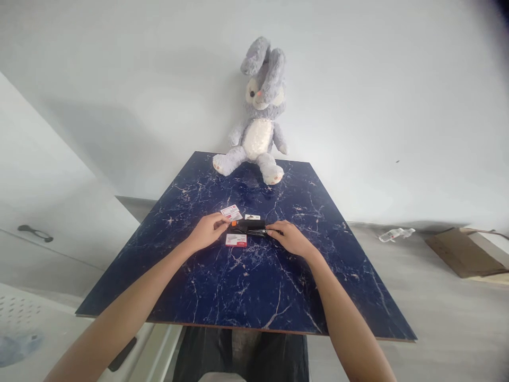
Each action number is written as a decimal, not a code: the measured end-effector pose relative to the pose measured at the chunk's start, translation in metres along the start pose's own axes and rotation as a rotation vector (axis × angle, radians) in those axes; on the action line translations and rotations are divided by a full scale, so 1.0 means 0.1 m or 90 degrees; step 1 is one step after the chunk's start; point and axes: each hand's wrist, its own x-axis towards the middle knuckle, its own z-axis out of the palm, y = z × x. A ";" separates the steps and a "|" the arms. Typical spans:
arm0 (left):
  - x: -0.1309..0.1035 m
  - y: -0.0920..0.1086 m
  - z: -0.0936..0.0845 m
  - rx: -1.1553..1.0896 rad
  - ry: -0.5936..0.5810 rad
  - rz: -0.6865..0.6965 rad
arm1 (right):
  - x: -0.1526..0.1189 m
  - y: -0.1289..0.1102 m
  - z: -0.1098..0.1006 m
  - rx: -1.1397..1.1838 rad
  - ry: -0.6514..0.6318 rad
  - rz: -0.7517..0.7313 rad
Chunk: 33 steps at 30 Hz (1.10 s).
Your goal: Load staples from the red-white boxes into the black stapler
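A black stapler (252, 225) with an orange part at its left end lies across the middle of the dark blue table, between my two hands. My left hand (205, 231) has its fingers closed at the orange end. From the other side, my right hand (291, 237) grips the stapler's right end with thumb and fingers. Just in front of the stapler lies a small red-and-white box (236, 240). Behind it, near my left fingertips, are white-and-red packets or cards (230, 212). A small white card (252, 217) with a dark picture is partly hidden behind the stapler.
A grey plush rabbit (258, 135) sits at the far edge of the marble-patterned table (254, 286), against the wall. On the floor to the right are a clear plastic bottle (395, 234) and an open cardboard box (465, 252). A white cabinet (47, 185) stands left.
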 end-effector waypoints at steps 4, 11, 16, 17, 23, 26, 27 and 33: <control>0.00 -0.03 0.01 0.002 0.000 -0.004 | -0.01 -0.04 -0.03 0.008 0.004 0.017; -0.01 -0.02 0.00 0.003 -0.006 -0.001 | -0.05 -0.01 -0.12 0.025 0.037 0.075; -0.01 -0.04 0.02 -0.001 -0.001 -0.005 | -0.03 0.00 -0.05 0.046 0.019 0.065; -0.01 -0.05 0.02 -0.001 0.002 -0.005 | -0.02 0.00 -0.03 0.050 0.015 0.067; -0.01 -0.03 0.02 0.004 -0.015 0.000 | 0.00 -0.01 -0.03 0.050 0.015 0.078; -0.02 -0.03 0.01 0.022 -0.050 0.024 | -0.08 -0.01 -0.04 0.053 0.046 0.125; -0.03 -0.03 0.01 0.034 -0.059 0.029 | -0.13 -0.02 -0.02 0.063 0.071 0.164; 0.00 -0.06 0.13 0.048 -0.036 -0.011 | -0.33 -0.36 0.47 0.073 0.224 0.278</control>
